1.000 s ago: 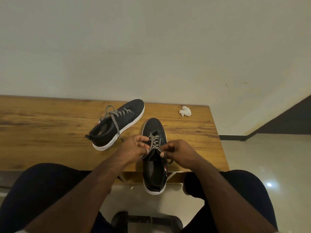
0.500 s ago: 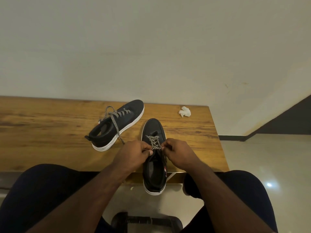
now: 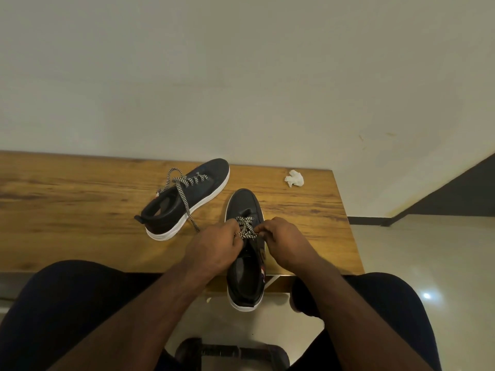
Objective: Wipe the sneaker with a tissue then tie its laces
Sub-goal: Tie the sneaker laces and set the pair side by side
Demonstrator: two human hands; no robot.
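Our left hand (image 3: 214, 245) and right hand (image 3: 284, 241) sit close together over the tongue of the black sneaker with the white sole (image 3: 245, 253), each with fingers curled and pinching the black-and-white zigzag laces (image 3: 246, 229) that bunch up between them. Our knuckles hide the fingertips, so we cannot say whether a loop is already formed or only the first cross. The sneaker lies toe-away on the near edge of the wooden table (image 3: 80, 223), its heel hanging past the rim towards our lap. That overhang is the risk, we judge: a hard tug could drag the shoe off the edge, and an uneven pull could let the knot slip loose. Further out, a second black sneaker (image 3: 187, 199) rests with its laces untied, and the crumpled white tissue (image 3: 294, 178) lies well apart near the far corner.
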